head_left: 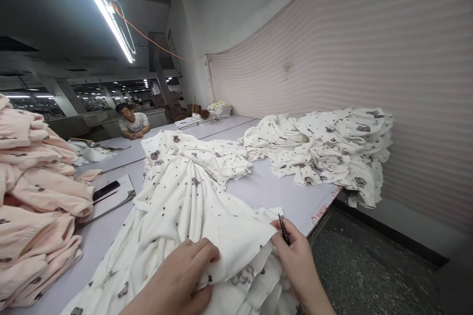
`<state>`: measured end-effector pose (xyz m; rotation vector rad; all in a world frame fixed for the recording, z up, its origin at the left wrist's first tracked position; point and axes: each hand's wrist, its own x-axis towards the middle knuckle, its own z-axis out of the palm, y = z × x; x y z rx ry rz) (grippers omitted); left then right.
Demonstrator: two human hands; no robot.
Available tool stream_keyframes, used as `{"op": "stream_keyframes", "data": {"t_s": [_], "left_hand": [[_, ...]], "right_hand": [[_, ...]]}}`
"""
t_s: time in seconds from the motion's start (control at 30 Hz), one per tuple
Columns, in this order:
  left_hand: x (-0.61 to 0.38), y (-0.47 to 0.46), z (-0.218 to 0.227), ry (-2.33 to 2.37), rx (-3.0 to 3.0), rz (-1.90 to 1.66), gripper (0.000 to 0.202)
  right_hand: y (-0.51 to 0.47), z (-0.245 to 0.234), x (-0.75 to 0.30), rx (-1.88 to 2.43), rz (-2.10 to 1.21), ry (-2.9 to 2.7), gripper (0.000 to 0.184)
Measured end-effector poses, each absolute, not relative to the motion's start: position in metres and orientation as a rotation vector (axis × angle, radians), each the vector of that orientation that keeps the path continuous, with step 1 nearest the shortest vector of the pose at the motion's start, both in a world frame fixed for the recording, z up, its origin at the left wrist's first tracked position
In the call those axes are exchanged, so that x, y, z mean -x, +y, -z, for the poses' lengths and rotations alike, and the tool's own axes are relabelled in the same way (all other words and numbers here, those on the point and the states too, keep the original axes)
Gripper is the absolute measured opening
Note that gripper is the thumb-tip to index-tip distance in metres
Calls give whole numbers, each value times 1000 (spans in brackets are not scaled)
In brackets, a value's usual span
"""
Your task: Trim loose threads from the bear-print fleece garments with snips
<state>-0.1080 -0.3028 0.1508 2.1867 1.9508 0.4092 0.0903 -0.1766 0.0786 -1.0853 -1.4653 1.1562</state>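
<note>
We see white printed cloth (195, 206) bunched along the table (254, 189). Our left hand (190, 268) lies on it, fingers half curled; we can't tell if they pinch any. Our right hand (293, 253) is closed round a small dark pointed tool (284, 230), at the cloth's right edge. Pink cloth (40, 192) piled at left.

Thread snips (284, 231) partly hidden by the right hand (296, 252). White printed fabric (221, 229) and both forearms (318, 295) cut off by the bottom edge; pink fleece pile (40, 192) cropped at left. Co-worker's (139, 122) lower body concealed behind the desk (254, 192). Red lettering (320, 214) too small to be read.
</note>
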Motion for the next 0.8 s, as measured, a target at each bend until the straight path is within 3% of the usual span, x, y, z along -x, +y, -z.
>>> {"op": "stream_keyframes", "data": {"t_s": [0.17, 0.33, 0.53, 0.7, 0.8], "left_hand": [[121, -307, -136, 1867, -2221, -802, 33], [125, -304, -129, 1806, -2213, -938, 27], [125, -306, -128, 1729, -2220, -1025, 29], [125, -303, -130, 1836, -2153, -935, 21], [123, -300, -133, 1878, -2034, -933, 16]], "right_hand": [[-191, -83, -87, 1172, -706, -1760, 15], [-233, -87, -79, 773, -718, -1984, 24], [-248, -86, -66, 688, -487, -2084, 26], [-246, -88, -60, 716, -612, -1949, 23], [-247, -90, -52, 701, -734, -1807, 32]]}}
